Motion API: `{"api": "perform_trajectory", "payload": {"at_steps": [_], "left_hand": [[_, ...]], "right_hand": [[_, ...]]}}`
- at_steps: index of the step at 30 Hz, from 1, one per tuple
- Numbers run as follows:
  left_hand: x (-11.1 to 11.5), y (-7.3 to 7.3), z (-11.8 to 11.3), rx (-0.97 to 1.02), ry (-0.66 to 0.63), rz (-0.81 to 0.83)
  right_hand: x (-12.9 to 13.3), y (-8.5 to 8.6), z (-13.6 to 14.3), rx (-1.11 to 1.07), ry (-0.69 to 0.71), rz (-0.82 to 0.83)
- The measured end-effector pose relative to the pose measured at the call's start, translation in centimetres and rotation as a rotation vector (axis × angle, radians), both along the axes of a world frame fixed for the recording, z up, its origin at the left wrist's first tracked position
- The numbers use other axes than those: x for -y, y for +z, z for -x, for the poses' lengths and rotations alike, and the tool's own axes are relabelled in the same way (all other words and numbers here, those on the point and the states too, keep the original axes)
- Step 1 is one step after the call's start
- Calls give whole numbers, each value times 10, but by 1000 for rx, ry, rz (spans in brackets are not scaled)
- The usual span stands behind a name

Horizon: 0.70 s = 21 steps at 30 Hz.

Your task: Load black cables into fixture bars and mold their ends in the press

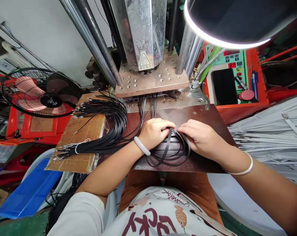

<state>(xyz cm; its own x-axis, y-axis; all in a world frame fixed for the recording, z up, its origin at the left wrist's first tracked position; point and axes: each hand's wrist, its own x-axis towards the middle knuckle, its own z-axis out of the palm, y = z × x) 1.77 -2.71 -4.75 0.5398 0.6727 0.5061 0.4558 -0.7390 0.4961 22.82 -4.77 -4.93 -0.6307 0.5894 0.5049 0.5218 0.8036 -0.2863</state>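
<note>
My left hand (153, 132) pinches a black flat cable (167, 149) between thumb and fingers. Its loops hang over a grey ribbed block (160, 147) at the front of the brown tabletop (204, 118). Just to the right, my right hand (200, 137) has its fingertips closed on the same cable near its end; the small end itself is partly covered by the fingers. Left of my left hand curves a thick bundle of black cables (120, 126), tied with a white tie (76, 148) and lying partly on a cardboard box (91, 127).
Behind my hands stands a metal press (150, 82) with several cables under its plate. A lamp (227, 41) overhangs the right. A control box with a phone (224, 87) is beyond, white cables (266, 141) lie right, and a fan (41, 93) stands left.
</note>
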Motion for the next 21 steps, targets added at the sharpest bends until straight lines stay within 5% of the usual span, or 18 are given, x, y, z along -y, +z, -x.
{"api": "perform_trajectory", "payload": {"at_steps": [11, 16, 21], "left_hand": [[10, 4, 3, -136, -48, -265], [16, 4, 0, -178, -114, -315], [13, -2, 3, -164, -79, -263]], "right_hand": [[4, 1, 3, 59, -11, 18], [0, 19, -47, 184, -206, 152], [11, 21, -86, 508, -198, 298]]}}
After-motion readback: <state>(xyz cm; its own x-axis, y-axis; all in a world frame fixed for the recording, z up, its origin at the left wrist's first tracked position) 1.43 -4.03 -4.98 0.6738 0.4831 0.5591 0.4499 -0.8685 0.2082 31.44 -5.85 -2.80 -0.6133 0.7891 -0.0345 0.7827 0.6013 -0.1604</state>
